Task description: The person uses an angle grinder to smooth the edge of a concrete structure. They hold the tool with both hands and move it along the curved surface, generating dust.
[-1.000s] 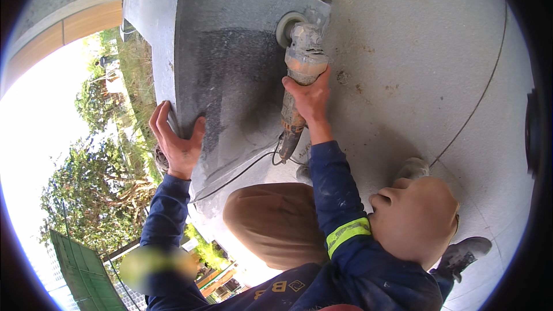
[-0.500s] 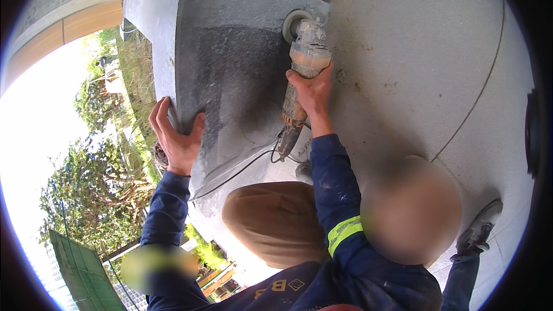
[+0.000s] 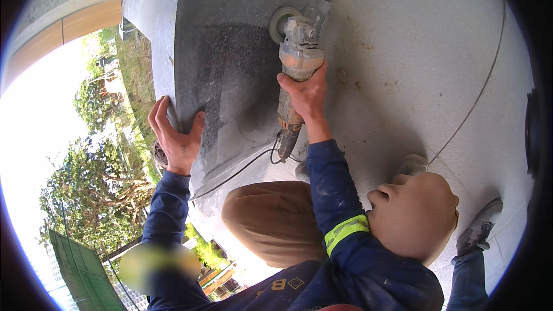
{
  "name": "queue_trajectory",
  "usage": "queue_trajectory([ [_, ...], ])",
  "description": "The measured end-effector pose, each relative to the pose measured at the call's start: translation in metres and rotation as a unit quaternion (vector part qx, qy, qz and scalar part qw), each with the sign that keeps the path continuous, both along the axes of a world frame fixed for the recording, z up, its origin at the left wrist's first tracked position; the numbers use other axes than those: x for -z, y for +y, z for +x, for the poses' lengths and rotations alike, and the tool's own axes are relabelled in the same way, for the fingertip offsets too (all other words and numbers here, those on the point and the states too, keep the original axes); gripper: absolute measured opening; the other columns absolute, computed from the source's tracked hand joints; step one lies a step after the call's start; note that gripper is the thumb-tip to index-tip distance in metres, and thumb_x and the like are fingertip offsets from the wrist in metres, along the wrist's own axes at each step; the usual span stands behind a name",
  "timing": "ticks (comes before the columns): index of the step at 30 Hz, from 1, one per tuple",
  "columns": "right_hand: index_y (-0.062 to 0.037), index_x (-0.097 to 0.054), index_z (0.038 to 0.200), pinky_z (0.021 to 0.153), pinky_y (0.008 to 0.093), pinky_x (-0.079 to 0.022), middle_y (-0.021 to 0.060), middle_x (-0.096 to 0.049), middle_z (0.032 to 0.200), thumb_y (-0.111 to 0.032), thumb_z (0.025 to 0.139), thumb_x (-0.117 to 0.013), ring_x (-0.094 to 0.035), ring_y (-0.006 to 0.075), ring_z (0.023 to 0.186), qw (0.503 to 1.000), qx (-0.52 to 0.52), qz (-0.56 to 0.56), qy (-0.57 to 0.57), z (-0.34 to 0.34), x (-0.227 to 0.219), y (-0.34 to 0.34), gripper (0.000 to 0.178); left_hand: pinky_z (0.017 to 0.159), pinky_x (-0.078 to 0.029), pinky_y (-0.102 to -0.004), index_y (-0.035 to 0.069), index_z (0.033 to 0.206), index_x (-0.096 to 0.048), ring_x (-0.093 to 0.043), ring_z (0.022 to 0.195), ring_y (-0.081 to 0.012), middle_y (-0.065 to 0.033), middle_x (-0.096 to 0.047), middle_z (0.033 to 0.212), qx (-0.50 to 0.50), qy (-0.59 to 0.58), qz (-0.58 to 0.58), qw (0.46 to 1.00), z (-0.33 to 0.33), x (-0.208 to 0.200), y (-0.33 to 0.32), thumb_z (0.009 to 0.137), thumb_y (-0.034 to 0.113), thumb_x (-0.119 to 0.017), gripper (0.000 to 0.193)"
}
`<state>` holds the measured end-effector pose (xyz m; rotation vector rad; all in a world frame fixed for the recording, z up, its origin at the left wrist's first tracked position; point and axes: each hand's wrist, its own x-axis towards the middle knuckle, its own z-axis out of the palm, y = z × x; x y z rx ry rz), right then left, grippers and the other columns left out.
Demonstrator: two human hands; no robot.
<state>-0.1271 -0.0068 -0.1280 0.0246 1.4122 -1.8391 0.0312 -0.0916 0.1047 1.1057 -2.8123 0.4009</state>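
My right hand (image 3: 305, 93) is closed round the body of a dusty angle grinder (image 3: 291, 106). The grinder's round disc (image 3: 277, 23) lies against the upper right part of a grey stone slab (image 3: 230, 0). A darker patch covers much of the slab's face, left of the disc. At the slab's left edge, my left hand (image 3: 177, 141) grips, thumb on the face and fingers bent over the edge. The grinder's black cord (image 3: 239, 171) runs from its tail down to the left, under the slab's lower edge.
My bent brown-trousered knee (image 3: 273, 222) is below the slab. Grey paving (image 3: 415, 69) with a dark joint line spreads to the right. Another person's shoe (image 3: 483, 224) stands at lower right. Plants (image 3: 95, 178) and a green panel (image 3: 80, 268) are at left.
The grinder and my right hand have shifted a little to the left, bringing the disc farther onto the slab's face. My left hand stays on the edge.
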Motion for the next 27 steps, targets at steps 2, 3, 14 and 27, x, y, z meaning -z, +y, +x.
queue_trajectory([
  [2, 0.0025, -0.040, 0.133, 0.086, 0.0442, -0.055, 0.0238, -0.068, 0.110, -0.027, 0.072, -0.086, -0.070, 0.0374, 0.096, 1.000, -0.001, 0.020, -0.016, 0.001, 0.012, 0.001, 0.082, 0.106, -0.042, -0.0496, -0.002, 0.140, -0.045, -0.049, 0.124, -0.0401, -0.0219, -0.048, 0.134, -0.002, 0.000, 0.001, 1.000, 0.001, -0.002, 0.000, 0.079, 0.024, -0.085, 0.077],
  [3, 0.0024, -0.040, 0.132, 0.086, 0.0440, -0.055, 0.0239, -0.068, 0.110, -0.027, 0.072, -0.086, -0.070, 0.0374, 0.096, 0.999, -0.008, 0.040, -0.023, 0.002, 0.018, 0.001, 0.082, 0.106, -0.042, -0.0495, -0.002, 0.140, -0.045, -0.049, 0.124, -0.0401, -0.0219, -0.048, 0.134, -0.003, 0.000, 0.002, 1.000, 0.001, -0.003, 0.000, 0.079, 0.024, -0.085, 0.077],
  [14, 0.0022, -0.044, 0.128, 0.088, 0.0426, -0.055, 0.0217, -0.068, 0.112, -0.024, 0.072, -0.087, -0.070, 0.0331, 0.098, 0.998, -0.009, -0.001, -0.059, 0.000, 0.012, 0.005, 0.076, 0.107, -0.041, -0.0493, -0.001, 0.141, -0.045, -0.049, 0.124, -0.0397, -0.0221, -0.048, 0.135, -0.004, 0.003, 0.001, 1.000, 0.000, -0.002, -0.001, 0.078, 0.023, -0.086, 0.079],
  [27, 0.0036, -0.040, 0.134, 0.089, 0.0442, -0.054, 0.0244, -0.067, 0.114, -0.026, 0.071, -0.088, -0.069, 0.0379, 0.100, 0.997, -0.006, 0.059, -0.052, 0.006, 0.049, 0.002, 0.084, 0.106, -0.042, -0.0490, -0.001, 0.141, -0.045, -0.050, 0.125, -0.0398, -0.0226, -0.048, 0.135, 0.006, -0.002, 0.002, 1.000, 0.001, -0.004, -0.001, 0.078, 0.022, -0.086, 0.078],
])
